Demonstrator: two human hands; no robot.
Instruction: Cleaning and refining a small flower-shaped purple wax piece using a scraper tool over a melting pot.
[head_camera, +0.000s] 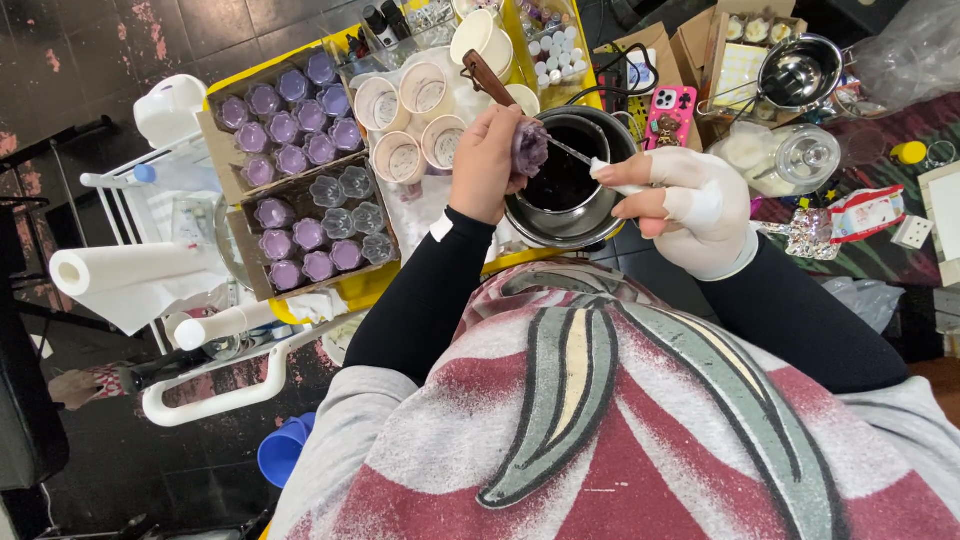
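The left hand (487, 160) is raised over the near-left rim of a dark metal pot (570, 180), its fingers curled tight around a small purple moulded piece (530, 146) that it holds just above the pot's dark inside; the left forearm, in a black sleeve, runs up from the body at a slight slant. The right hand (690, 205), wrapped in white bandage or a glove with the fingertips bare, comes in from the right with the wrist bent inward, pinching a thin white-handled tool (598, 166) whose metal tip reaches to the purple piece. The pot has a brown wooden handle (487, 78) pointing far and left. To the left of the pot stand two cardboard trays (290, 170) filled with purple and clear flower-shaped cups, and just beyond the left hand a cluster of cream paper cups (415, 115). A roll of white paper towel (110, 268) lies at the far left. To the right of the pot sit a pink phone (672, 110), a glass jar (790, 158) and, farther off, a shiny steel pan (800, 72). Nearest the camera is the person's grey and red shirt.
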